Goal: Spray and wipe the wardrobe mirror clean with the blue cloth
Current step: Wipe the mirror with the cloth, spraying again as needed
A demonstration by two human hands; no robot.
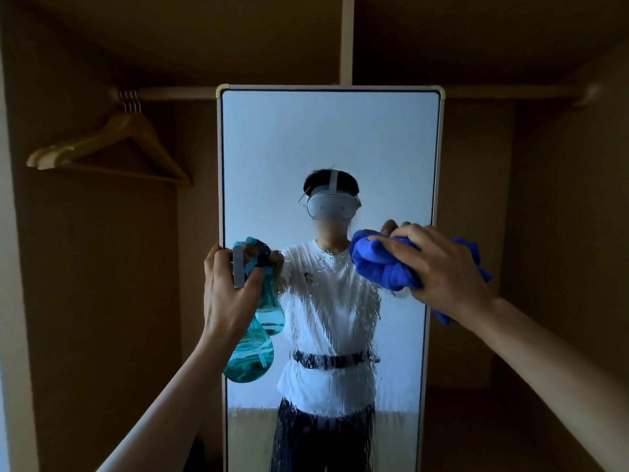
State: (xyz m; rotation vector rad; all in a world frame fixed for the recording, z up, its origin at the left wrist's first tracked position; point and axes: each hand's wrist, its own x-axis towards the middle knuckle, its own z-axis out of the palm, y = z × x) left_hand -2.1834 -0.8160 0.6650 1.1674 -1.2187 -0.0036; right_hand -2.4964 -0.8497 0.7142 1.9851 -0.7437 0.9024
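A tall mirror (326, 137) with a pale frame stands upright inside the wardrobe, straight ahead. Its middle and lower glass is wet, with liquid running down in streaks. My left hand (228, 287) grips the head of a teal spray bottle (250, 356) at the mirror's left edge, nozzle toward the glass. My right hand (442, 270) holds a bunched blue cloth (381, 264) against the glass at the right side, at chest height of the reflected person. The bottle and cloth also show as reflections in the mirror.
Wooden hangers (112, 144) hang from the rail (170, 93) at the upper left. Brown wardrobe walls close in on both sides, and a vertical divider (347, 39) rises above the mirror. The wardrobe interior is dim.
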